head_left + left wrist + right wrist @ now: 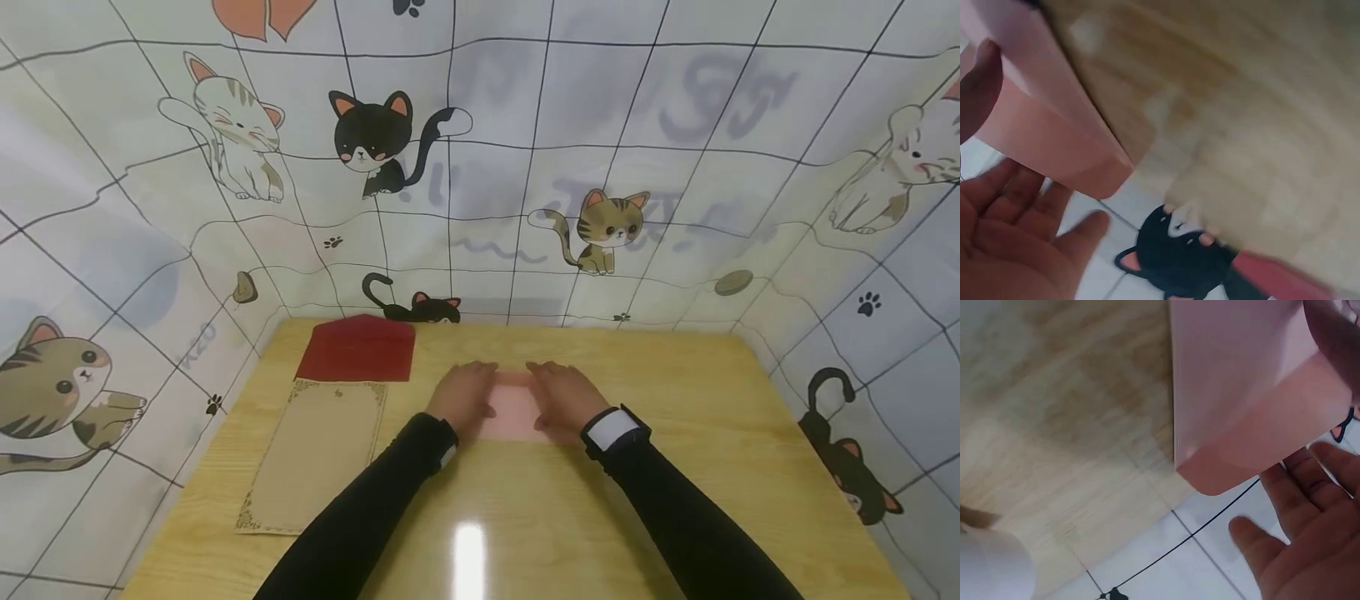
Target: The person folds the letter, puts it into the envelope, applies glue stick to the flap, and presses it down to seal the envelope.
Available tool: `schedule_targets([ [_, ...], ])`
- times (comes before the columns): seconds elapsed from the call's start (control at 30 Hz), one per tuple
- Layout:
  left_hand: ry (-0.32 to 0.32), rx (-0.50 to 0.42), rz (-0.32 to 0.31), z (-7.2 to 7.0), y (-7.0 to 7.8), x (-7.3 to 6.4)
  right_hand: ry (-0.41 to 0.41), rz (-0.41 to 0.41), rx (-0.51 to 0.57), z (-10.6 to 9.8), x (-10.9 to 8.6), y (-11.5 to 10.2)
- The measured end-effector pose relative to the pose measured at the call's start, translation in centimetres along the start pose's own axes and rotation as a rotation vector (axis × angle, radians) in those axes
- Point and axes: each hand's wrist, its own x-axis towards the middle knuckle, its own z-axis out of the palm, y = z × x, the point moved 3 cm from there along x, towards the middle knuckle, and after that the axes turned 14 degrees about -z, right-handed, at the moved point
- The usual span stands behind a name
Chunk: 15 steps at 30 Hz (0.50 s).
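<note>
A pink envelope [513, 410] lies between both hands on the wooden table, its narrow flap at the far side. My left hand [463, 398] holds its left part, with the thumb [982, 87] over the front and the other fingers at the outer edge of the flap [1060, 140]. On the opposite side my right hand [564, 395] grips it the same way, thumb on the near face and fingers along the flap's edge [1272, 434]. Both hands reach forward at the same height. Inside the envelope is hidden.
At the back left lies a red envelope [358, 350]. A tan sheet with an ornate printed border [322, 450] lies just in front of it, beside the left forearm. A cat-print cloth [495, 167] surrounds the wooden table [675, 375] behind and on both sides.
</note>
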Motion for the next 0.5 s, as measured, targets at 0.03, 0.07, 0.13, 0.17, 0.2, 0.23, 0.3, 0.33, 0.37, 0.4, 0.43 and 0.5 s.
schedule_targets([
  [0.03, 0.019, 0.014, 0.032, 0.3, 0.1, -0.3, 0.012, -0.021, -0.007, 0.1, -0.2, -0.4],
  [0.07, 0.052, 0.021, 0.067, 0.4, 0.3, -0.5, 0.032, -0.052, -0.023, 0.2, -0.3, -0.8],
  [0.13, 0.111, 0.061, 0.126, 0.7, 0.6, -0.9, 0.067, -0.137, -0.078, 0.3, -0.4, -1.6],
  [0.17, 0.124, 0.086, 0.143, 0.9, 0.8, -1.0, 0.077, -0.180, -0.113, 0.3, -0.3, -2.1],
  [0.2, 0.130, 0.122, 0.156, 1.2, 1.0, -1.1, 0.081, -0.217, -0.141, 0.5, -0.3, -2.5],
  [0.23, 0.133, 0.163, 0.168, 1.5, 1.2, -1.1, 0.075, -0.243, -0.173, 0.7, -0.2, -2.9],
  [0.3, 0.119, 0.241, 0.168, 2.2, 1.4, -1.2, 0.045, -0.261, -0.221, 1.2, -0.1, -3.5],
  [0.33, 0.104, 0.271, 0.165, 2.6, 1.4, -1.2, 0.023, -0.253, -0.236, 1.4, 0.0, -3.8],
  [0.37, 0.089, 0.291, 0.160, 2.8, 1.5, -1.3, 0.006, -0.238, -0.252, 1.7, 0.0, -4.0],
  [0.4, 0.080, 0.313, 0.159, 3.0, 1.6, -1.4, -0.007, -0.219, -0.259, 1.9, 0.0, -4.1],
  [0.43, 0.068, 0.318, 0.152, 3.0, 1.6, -1.6, -0.019, -0.204, -0.273, 2.1, -0.1, -4.2],
  [0.5, 0.064, 0.314, 0.143, 2.8, 1.5, -1.9, -0.008, -0.189, -0.295, 2.3, -0.3, -4.0],
])
